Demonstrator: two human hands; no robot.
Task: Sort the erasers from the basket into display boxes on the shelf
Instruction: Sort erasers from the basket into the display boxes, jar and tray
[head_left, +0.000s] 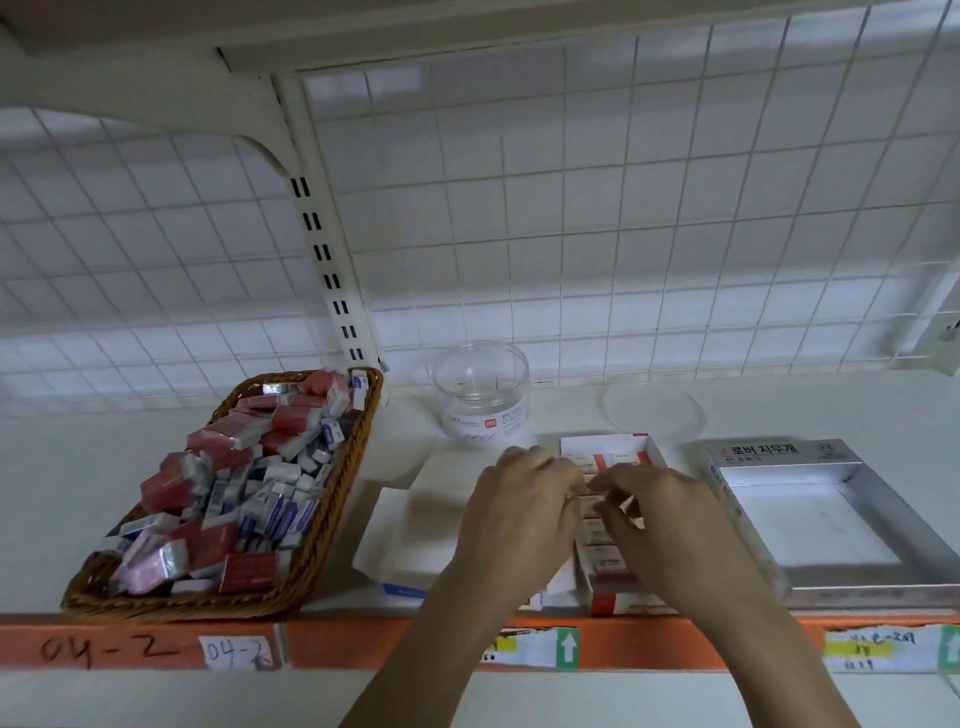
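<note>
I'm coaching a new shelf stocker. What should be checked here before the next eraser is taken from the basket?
1. Basket holds erasers to pick: ok.
2. Silver box open and empty: ok.
3. Room left in red-and-white box: cannot tell, the hands cover most of it.
4. Left hand free: cannot tell, fingertips hidden.
5. Right hand free: cannot tell, fingers curl over the box.

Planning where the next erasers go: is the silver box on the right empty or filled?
Empty: the silver box shows only its bare white floor, nothing inside.
</note>
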